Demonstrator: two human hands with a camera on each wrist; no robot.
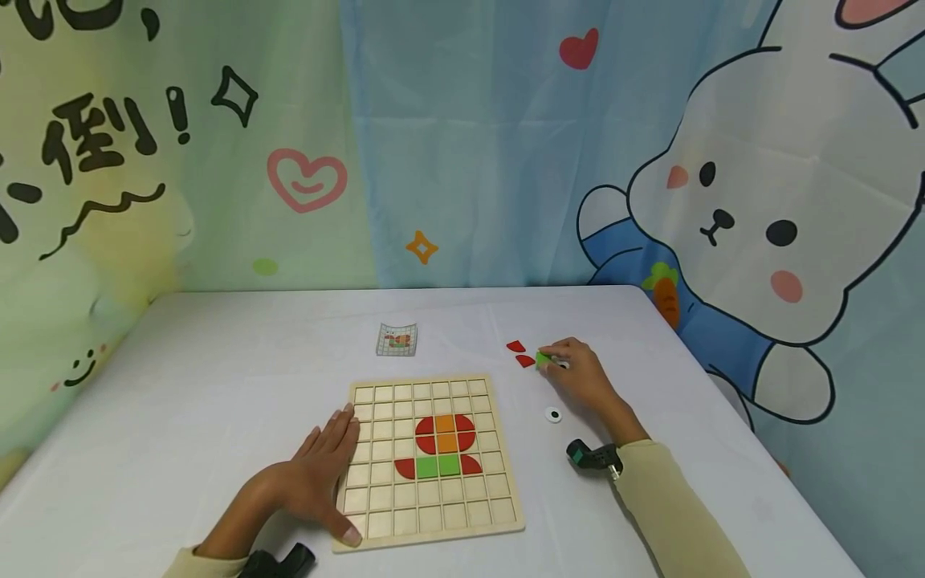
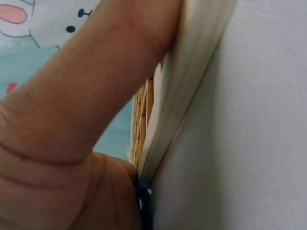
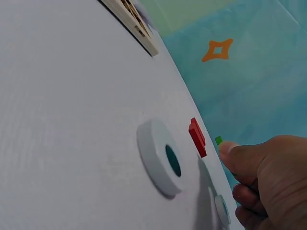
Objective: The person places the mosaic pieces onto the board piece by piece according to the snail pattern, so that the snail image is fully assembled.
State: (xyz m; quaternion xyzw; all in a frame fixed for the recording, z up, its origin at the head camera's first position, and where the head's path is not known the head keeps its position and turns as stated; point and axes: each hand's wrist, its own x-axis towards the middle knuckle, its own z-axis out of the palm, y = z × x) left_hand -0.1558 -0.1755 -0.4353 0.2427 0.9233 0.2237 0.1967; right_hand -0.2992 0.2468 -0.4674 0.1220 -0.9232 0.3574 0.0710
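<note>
Apparently, your outspread left grip steadies the square wooden grid board, lower centre, while your right grip pinches a green piece.

Place: we see a child-themed tabletop play corner; home, classroom or studio, we cannot tell | Backdrop: wrinkled green-and-blue printed cloth behind, bearing a cartoon rabbit, 1 red heart and big lettering | Surface: white table | On it: wooden grid board, colored pieces, 1 small picture card
</note>
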